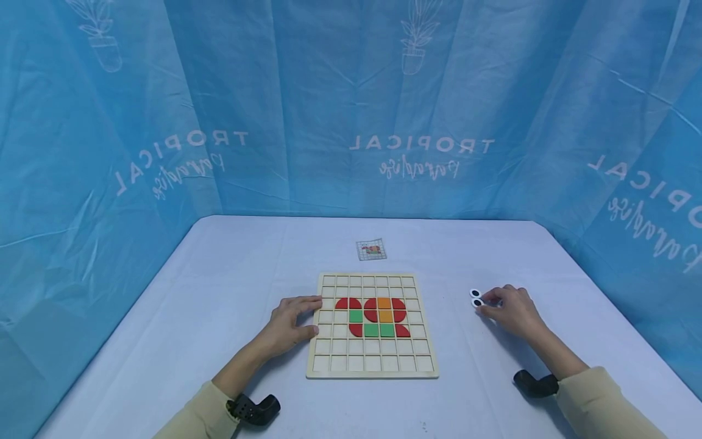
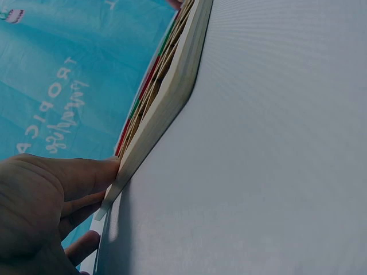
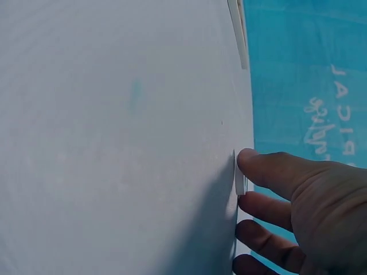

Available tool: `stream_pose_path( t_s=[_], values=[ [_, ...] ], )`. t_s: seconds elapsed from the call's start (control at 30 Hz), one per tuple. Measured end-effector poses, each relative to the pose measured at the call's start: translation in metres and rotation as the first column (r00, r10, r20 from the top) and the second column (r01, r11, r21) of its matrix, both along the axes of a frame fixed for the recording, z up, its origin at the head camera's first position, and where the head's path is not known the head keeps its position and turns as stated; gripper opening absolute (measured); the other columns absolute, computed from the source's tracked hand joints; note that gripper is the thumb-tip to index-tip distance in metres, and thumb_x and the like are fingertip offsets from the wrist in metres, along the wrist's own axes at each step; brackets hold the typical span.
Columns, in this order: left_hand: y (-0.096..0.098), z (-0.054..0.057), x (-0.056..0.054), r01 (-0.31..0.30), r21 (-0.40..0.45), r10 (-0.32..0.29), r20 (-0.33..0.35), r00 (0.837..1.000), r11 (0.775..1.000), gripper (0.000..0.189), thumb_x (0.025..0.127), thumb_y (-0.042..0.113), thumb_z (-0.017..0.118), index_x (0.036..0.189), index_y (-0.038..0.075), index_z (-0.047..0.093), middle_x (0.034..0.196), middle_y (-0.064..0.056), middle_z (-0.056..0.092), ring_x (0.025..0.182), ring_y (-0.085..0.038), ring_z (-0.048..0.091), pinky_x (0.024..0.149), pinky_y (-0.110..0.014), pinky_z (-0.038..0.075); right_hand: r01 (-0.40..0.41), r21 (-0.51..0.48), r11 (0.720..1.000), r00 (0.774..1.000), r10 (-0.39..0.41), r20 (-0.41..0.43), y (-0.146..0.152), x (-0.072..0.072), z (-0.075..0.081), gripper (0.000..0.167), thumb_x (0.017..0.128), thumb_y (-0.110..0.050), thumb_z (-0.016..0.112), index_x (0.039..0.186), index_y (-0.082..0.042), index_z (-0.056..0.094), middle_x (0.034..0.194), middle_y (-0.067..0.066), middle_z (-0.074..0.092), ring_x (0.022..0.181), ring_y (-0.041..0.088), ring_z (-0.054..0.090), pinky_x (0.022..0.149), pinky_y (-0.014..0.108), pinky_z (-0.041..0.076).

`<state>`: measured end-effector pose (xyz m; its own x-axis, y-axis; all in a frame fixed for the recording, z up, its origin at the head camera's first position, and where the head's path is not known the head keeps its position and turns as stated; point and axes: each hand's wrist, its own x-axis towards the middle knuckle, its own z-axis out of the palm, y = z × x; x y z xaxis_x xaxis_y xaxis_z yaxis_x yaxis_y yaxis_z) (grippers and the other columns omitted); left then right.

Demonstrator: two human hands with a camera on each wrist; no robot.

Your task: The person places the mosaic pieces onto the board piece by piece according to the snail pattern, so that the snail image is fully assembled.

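A square wooden grid board (image 1: pixel 356 374) lies on the table, with red, orange and green flat pieces in its middle cells. My left hand (image 1: pixel 289 324) is at the board's left edge. Its thumb (image 2: pixel 94 175) and extended fingertips touch the rim at separate spots. Off to the right of the board, my right hand (image 1: pixel 511 311) pinches one white round piece (image 1: pixel 476 303) with a black dot between thumb and index finger. A second such piece (image 1: pixel 475 293) lies right behind it. In the right wrist view, the thumb (image 3: pixel 275 169) meets the thin white edge of a piece (image 3: pixel 240 180).
A small card (image 1: pixel 371 249) with a coloured grid picture lies behind the board. White cloth (image 1: pixel 252 256) covers the table. Blue printed curtains (image 1: pixel 318 91) stand behind and at both sides. Each wrist carries a black curved device (image 1: pixel 258 411) near the sleeve.
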<state>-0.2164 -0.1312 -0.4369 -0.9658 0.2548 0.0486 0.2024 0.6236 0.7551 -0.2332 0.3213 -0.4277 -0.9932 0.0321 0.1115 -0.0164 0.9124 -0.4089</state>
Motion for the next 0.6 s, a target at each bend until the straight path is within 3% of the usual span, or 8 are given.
stream_pose_path(
  t_s=[0.37,0.6],
  values=[
    [0.000,0.000,0.000,0.011,0.007,-0.011,-0.006,1.000,1.000,0.051,0.079,0.010,0.072,0.128,0.008,0.058,0.142,-0.003,0.049,0.133,-0.029,0.032,0.110,-0.058,0.017,-0.018,0.000,1.000,1.000,0.018,-0.004,-0.001,-0.004,-0.003,0.029,0.080,-0.023,0.072,0.102,-0.004,0.070,0.097,0.016,0.061,0.095,0.030,0.046,0.066,0.034,0.040],
    [-0.002,0.000,0.002,0.019,0.013,-0.019,-0.026,0.999,1.000,0.050,0.078,0.011,0.072,0.127,0.007,0.059,0.141,-0.004,0.050,0.131,-0.030,0.033,0.109,-0.059,0.019,-0.044,-0.014,0.999,0.999,0.044,-0.008,-0.017,-0.005,0.010,0.026,0.080,-0.022,0.072,0.101,-0.006,0.071,0.100,0.015,0.062,0.095,0.027,0.047,0.067,0.030,0.040]
  ],
)
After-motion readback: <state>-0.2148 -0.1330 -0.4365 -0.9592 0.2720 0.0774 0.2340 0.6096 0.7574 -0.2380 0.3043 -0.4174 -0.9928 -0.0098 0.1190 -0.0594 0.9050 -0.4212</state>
